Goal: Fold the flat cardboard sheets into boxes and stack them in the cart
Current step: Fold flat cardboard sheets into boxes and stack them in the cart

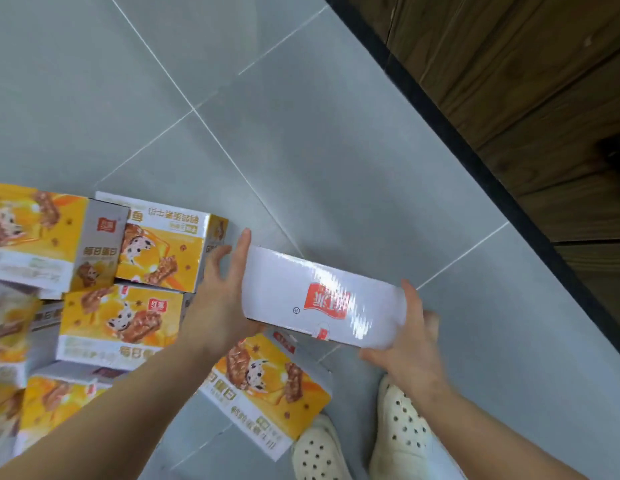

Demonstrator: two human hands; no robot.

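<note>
I hold a folded cardboard box (322, 296) in mid air, its glossy white side with a red logo facing up. My left hand (221, 296) grips its left end, fingers spread along the edge. My right hand (405, 341) cups its right end from below. Under the held box a yellow printed box (267, 386) lies on the floor. Several folded yellow boxes (121, 320) are piled at the left, one of them at the back (163, 251). No cart is in view.
Grey floor tiles (301, 133) stretch ahead. A dark wooden wall with a black base strip (474, 150) runs diagonally on the right. My feet in white perforated clogs (398, 431) stand at the bottom edge.
</note>
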